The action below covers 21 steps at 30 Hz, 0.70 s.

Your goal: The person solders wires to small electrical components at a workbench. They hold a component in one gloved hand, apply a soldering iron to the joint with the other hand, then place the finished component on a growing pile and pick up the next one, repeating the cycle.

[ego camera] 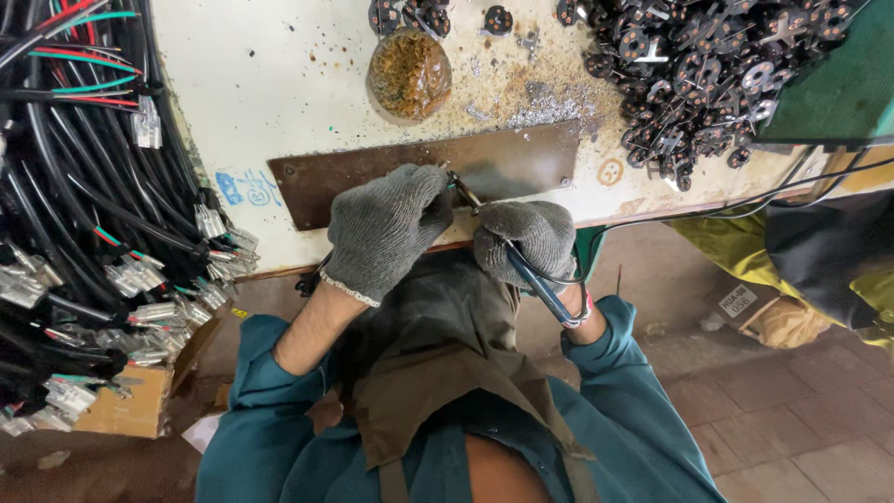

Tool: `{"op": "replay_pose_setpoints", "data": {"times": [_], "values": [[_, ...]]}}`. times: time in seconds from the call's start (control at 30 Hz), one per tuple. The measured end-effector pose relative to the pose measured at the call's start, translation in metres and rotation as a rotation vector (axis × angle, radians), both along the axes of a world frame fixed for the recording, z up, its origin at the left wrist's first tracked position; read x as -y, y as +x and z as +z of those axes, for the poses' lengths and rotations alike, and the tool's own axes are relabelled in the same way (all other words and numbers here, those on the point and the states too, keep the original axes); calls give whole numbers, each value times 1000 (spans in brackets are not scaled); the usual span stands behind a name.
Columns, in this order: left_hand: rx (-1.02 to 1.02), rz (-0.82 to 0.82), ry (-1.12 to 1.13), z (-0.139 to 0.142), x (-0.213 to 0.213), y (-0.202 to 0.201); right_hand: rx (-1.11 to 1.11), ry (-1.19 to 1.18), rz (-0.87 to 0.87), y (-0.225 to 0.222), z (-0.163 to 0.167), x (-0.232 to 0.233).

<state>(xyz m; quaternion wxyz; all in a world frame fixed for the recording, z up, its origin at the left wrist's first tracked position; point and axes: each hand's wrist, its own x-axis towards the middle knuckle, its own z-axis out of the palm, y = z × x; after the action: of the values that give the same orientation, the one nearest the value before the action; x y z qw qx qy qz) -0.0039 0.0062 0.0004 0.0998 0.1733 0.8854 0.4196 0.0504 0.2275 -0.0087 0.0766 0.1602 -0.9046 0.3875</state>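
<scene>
Pliers (531,275) gripped in right hand (526,240) fingers

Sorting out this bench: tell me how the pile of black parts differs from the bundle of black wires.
The pile of black parts lies on the white table, top right; the bundle of black wires hangs off its left edge. The parts are small, round, loose pieces; the wires are long strands ending in pale connectors. Both are mostly black.

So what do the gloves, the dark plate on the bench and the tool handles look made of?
Gloves on the left hand and right hand: grey knitted fabric, ribbed weave. Dark plate: likely metal, brown, dull sheen, screwed down. Tool handles: probably blue plastic coating, smooth.
</scene>
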Motion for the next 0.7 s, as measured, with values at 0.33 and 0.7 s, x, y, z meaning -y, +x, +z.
{"op": "replay_pose_setpoints", "data": {"times": [0.33, 0.7], "values": [[-26, -6, 11, 4, 0, -4, 63, 40, -3, 14, -19, -26], [-104, 54, 22, 5, -2, -3, 274, -488, -364, -4, 26, 0]]}}
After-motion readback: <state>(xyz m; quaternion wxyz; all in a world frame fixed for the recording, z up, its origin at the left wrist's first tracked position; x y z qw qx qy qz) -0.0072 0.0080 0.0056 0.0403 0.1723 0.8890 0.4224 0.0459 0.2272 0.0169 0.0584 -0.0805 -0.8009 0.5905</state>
